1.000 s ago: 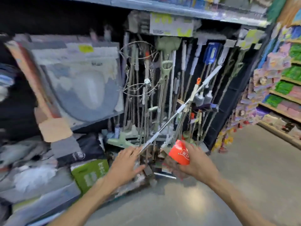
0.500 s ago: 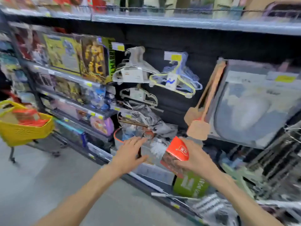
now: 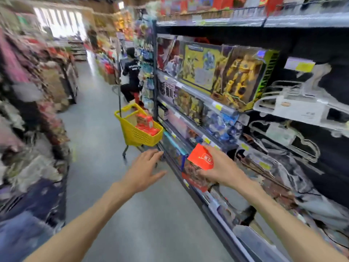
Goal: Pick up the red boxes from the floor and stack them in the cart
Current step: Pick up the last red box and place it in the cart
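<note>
Right hand gripping a red box, held in the air just beside the lower shelves on the right. Left hand released, fingers spread, holding nothing, over the grey floor. Yellow cart ahead in the aisle, close against the shelves, with more red boxes piled inside. Beyond the cart, a person in black crouching by the shelving.

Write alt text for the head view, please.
The right hand holds a red box in a shop aisle; the left hand is open and empty. Ahead stands a yellow cart with red boxes inside.
</note>
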`<action>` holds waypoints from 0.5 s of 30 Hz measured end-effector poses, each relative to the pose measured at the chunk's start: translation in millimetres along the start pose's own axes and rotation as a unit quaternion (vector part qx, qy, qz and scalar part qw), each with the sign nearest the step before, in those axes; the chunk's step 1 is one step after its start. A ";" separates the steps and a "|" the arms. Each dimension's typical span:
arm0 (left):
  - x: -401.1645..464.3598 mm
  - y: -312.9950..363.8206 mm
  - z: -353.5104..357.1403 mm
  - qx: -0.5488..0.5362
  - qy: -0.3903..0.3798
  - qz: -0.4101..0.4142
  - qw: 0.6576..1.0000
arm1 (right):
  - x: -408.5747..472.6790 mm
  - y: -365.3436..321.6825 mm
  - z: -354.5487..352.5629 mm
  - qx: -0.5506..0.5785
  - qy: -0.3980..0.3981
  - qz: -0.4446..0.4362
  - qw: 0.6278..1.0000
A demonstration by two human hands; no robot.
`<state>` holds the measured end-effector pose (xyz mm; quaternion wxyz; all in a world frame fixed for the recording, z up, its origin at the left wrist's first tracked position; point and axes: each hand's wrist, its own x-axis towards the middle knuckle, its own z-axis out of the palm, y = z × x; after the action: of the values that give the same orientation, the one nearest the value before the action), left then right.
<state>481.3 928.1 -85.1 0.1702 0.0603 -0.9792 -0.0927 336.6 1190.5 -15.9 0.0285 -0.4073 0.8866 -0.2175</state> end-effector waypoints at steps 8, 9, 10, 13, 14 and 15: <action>69.8 -139.8 -3.6 0.039 0.008 -0.108 0.993 | 206.5 -30.6 56.8 0.037 -0.028 -0.097 0.994; 83.4 -156.8 -3.2 0.042 0.007 -0.116 0.992 | 234.2 -30.7 63.3 0.040 -0.034 -0.107 0.993; 97.0 -172.6 -2.9 0.044 0.006 -0.124 0.991 | 261.9 -30.7 69.3 0.040 -0.040 -0.115 0.992; 137.4 -220.0 -1.9 0.051 0.002 -0.145 0.988 | 341.1 -34.2 82.4 0.032 -0.050 -0.127 0.990; 146.9 -234.2 -1.1 0.052 0.004 -0.153 0.987 | 361.8 -35.9 86.4 0.028 -0.051 -0.133 0.989; 158.9 -251.6 -0.4 0.054 0.005 -0.164 0.985 | 387.1 -37.7 91.5 0.023 -0.053 -0.137 0.989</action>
<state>354.6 658.9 -84.4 0.1539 0.2298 -0.9588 -0.0655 126.1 851.4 -34.2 0.0552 -0.5355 0.8141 -0.2180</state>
